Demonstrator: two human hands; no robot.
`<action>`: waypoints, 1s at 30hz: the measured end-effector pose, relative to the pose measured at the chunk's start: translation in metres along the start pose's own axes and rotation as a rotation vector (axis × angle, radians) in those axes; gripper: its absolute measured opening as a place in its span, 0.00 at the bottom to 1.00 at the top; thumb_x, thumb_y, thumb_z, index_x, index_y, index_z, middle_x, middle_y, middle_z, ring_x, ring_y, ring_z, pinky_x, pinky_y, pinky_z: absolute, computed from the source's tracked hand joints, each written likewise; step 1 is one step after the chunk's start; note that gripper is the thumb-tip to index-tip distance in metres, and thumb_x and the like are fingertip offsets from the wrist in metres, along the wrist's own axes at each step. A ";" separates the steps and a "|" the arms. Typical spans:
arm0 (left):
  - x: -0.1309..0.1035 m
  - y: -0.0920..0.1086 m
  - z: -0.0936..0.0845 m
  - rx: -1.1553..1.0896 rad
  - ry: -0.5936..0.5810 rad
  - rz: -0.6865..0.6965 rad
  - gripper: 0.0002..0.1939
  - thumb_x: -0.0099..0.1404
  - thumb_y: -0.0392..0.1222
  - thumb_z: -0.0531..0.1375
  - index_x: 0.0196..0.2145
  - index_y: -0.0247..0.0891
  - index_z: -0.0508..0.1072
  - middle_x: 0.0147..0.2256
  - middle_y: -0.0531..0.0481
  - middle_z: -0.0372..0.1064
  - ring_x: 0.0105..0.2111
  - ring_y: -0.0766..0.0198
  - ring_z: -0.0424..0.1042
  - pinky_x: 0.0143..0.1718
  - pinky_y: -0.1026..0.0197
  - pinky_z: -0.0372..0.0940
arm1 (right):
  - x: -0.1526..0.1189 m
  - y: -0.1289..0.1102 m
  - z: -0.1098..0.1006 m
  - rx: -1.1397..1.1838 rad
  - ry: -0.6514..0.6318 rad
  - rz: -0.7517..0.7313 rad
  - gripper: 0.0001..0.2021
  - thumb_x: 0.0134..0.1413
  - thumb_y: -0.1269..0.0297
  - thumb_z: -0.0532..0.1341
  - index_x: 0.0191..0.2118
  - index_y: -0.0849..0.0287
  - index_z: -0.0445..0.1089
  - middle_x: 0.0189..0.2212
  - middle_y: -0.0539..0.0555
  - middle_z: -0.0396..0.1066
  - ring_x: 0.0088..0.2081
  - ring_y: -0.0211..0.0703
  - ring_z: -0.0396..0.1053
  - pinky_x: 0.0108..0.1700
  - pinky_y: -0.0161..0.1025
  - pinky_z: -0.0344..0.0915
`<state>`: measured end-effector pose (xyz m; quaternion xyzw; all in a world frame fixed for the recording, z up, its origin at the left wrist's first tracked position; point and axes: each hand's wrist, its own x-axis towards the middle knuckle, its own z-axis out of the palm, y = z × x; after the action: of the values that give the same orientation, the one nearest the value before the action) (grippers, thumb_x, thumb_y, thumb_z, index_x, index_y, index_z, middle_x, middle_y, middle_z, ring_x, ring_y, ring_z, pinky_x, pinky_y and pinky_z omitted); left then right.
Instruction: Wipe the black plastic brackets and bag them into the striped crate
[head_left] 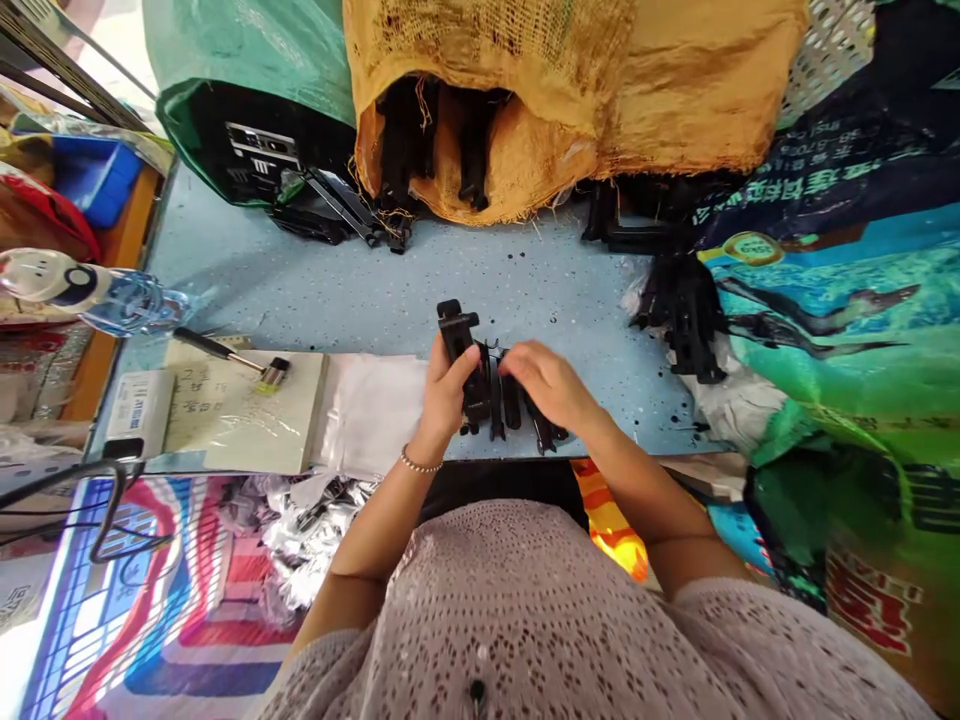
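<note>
My left hand (448,388) is wrapped round a black plastic bracket (456,335), its thumb across the front and the bracket's top end pointing away from me. Just to the right, my right hand (546,380) reaches over several black plastic parts (511,402) that lie side by side near the table's front edge. Its fingers are bent and touch or hover at the tops of these parts; whether they grip one is hidden.
An orange woven sack (675,90) and a green bag (255,45) with black parts stand at the back. On the left are a bottle (124,298), a hammer-like tool (217,347) and a cardboard piece (292,410). Black brackets (694,325) lie at right beside printed sacks (847,300).
</note>
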<state>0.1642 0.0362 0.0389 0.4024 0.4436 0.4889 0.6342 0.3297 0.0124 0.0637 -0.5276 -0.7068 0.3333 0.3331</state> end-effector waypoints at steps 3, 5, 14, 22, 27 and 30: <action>-0.012 0.001 -0.004 0.030 -0.072 -0.016 0.17 0.66 0.53 0.65 0.47 0.43 0.72 0.33 0.52 0.69 0.32 0.64 0.70 0.33 0.63 0.67 | 0.030 -0.001 -0.006 -0.092 0.093 -0.014 0.23 0.71 0.41 0.47 0.34 0.54 0.66 0.34 0.55 0.70 0.41 0.49 0.68 0.47 0.46 0.64; -0.017 0.002 -0.006 0.051 -0.075 -0.028 0.17 0.66 0.53 0.64 0.48 0.43 0.72 0.32 0.52 0.69 0.31 0.64 0.69 0.31 0.62 0.67 | 0.050 0.004 -0.003 0.005 0.024 0.017 0.25 0.69 0.38 0.48 0.33 0.54 0.64 0.31 0.53 0.68 0.36 0.46 0.66 0.41 0.44 0.64; -0.005 0.019 -0.023 -0.083 0.037 -0.107 0.16 0.64 0.55 0.65 0.38 0.39 0.71 0.31 0.52 0.69 0.25 0.69 0.67 0.27 0.65 0.66 | 0.000 -0.003 0.043 0.111 -0.266 -0.023 0.23 0.69 0.42 0.50 0.31 0.55 0.64 0.32 0.55 0.71 0.36 0.45 0.68 0.39 0.43 0.64; 0.005 -0.011 -0.052 0.152 0.169 -0.031 0.37 0.66 0.55 0.64 0.68 0.49 0.57 0.53 0.44 0.71 0.39 0.62 0.77 0.39 0.62 0.73 | 0.048 0.049 -0.005 -0.060 -0.153 0.253 0.15 0.72 0.58 0.49 0.42 0.58 0.71 0.37 0.57 0.76 0.39 0.46 0.73 0.45 0.44 0.68; 0.004 -0.058 -0.051 0.443 0.190 0.008 0.34 0.68 0.59 0.60 0.66 0.42 0.63 0.70 0.41 0.53 0.72 0.49 0.50 0.72 0.46 0.49 | 0.124 0.143 -0.089 -0.825 0.390 0.481 0.24 0.68 0.75 0.46 0.65 0.68 0.62 0.66 0.75 0.58 0.65 0.62 0.58 0.61 0.59 0.57; -0.004 -0.067 -0.048 0.478 0.172 0.052 0.35 0.69 0.60 0.59 0.68 0.43 0.59 0.73 0.40 0.46 0.74 0.50 0.44 0.74 0.46 0.44 | 0.133 0.176 -0.117 -0.951 0.353 0.562 0.26 0.69 0.76 0.44 0.69 0.69 0.57 0.62 0.76 0.63 0.65 0.63 0.57 0.59 0.62 0.59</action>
<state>0.1358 0.0228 -0.0373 0.5091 0.5883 0.4190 0.4681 0.4890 0.1937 -0.0001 -0.8342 -0.5455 -0.0381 0.0709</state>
